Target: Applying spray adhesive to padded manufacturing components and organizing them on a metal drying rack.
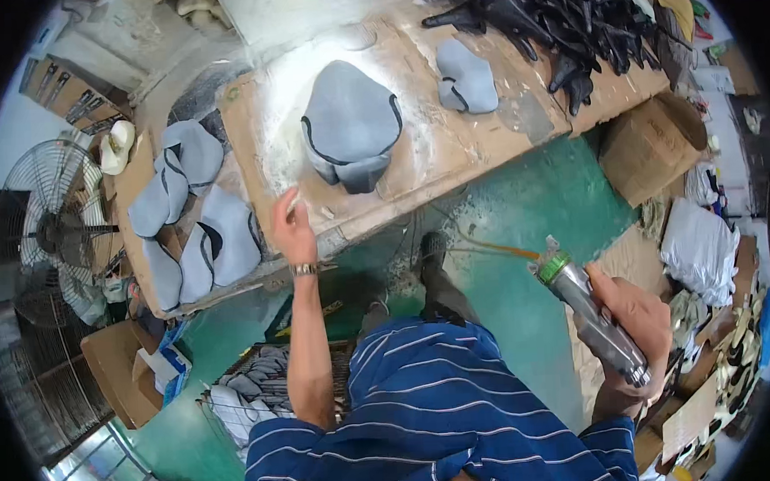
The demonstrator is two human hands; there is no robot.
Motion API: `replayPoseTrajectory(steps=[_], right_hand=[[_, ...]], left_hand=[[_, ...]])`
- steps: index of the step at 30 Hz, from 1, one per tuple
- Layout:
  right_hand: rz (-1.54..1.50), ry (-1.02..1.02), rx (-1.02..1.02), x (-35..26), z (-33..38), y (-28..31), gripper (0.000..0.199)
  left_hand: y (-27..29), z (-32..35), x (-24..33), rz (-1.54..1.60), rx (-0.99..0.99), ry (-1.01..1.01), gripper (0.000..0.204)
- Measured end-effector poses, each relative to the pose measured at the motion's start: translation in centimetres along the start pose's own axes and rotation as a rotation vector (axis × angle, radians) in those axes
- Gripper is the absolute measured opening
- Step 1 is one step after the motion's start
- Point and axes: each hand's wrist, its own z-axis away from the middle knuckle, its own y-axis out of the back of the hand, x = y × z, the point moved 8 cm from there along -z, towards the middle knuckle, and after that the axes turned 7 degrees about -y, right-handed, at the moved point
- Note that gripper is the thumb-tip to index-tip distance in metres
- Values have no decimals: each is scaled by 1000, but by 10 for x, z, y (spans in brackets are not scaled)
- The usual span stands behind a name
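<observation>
My right hand [637, 319] is wrapped round a grey, tube-shaped hand tool [594, 317] with a green collar, held out over the floor to the right. An orange hose or cord [499, 248] runs up to the tool's green end. By the table's front edge my left hand [295, 232] is raised with its fingers apart and slightly bent, holding nothing. Just beyond it a grey shell-like piece with black edging [350, 116] lies on the powdery white patch of the table. It is apart from both hands.
Several similar grey pieces [231, 235] lie on the table's left. Another grey piece [468, 75] sits to the right, before a pile of black glossy forms [547, 18]. A wire-caged fan [53, 227] stands at far left, and a cardboard box [654, 148] at right.
</observation>
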Motion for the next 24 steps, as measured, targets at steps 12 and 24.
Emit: replayPoseTrajectory(steps=[12, 24], right_hand=[[-159, -96, -46, 82, -12, 34, 68], [-285, -134, -36, 117, -8, 39, 60]], left_hand=[[-91, -104, 61, -654, -402, -556, 25], [-142, -135, 147, -764, -537, -670, 21]])
